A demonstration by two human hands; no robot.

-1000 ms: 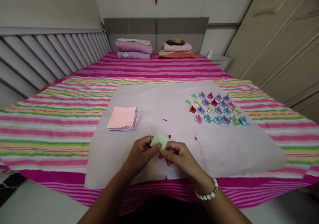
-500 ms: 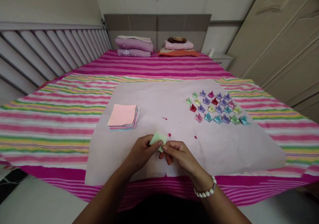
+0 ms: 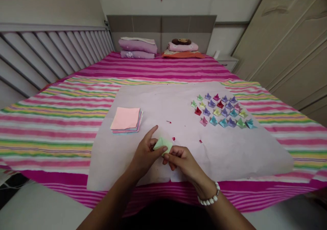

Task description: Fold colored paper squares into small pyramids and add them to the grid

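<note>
Pinching a green paper point(image 3: 162, 143) from either side, the left hand point(image 3: 143, 154) and the right hand point(image 3: 183, 159) meet over the near part of a pale sheet point(image 3: 237, 155). The left thumb lies on the paper's face, with fingers behind it, and the left forefinger points up and away, clear of the paper. The right thumb and fingers grip its lower right corner. The paper is small and folded, with a crease showing on its upper face. A white bracelet point(image 3: 208, 201) circles the right wrist.

Just beyond the paper lies a red scrap point(image 3: 173, 139); a thin red piece point(image 3: 169, 122) lies farther off, and a dark red bit point(image 3: 200, 141) sits to the right. On the left of the sheet rests a stack point(image 3: 125, 118) of square papers, pink on top, with blue and other colours showing at its edges. On the right, well apart from the stack, folded shapes point(image 3: 217, 112) stand in loose rows: green, purple, red, yellow, pink and blue.

The sheet is spread over a striped cover point(image 3: 58, 124) on a bed. Folded bedding point(image 3: 138, 46) is piled against the headboard point(image 3: 135, 24).
</note>
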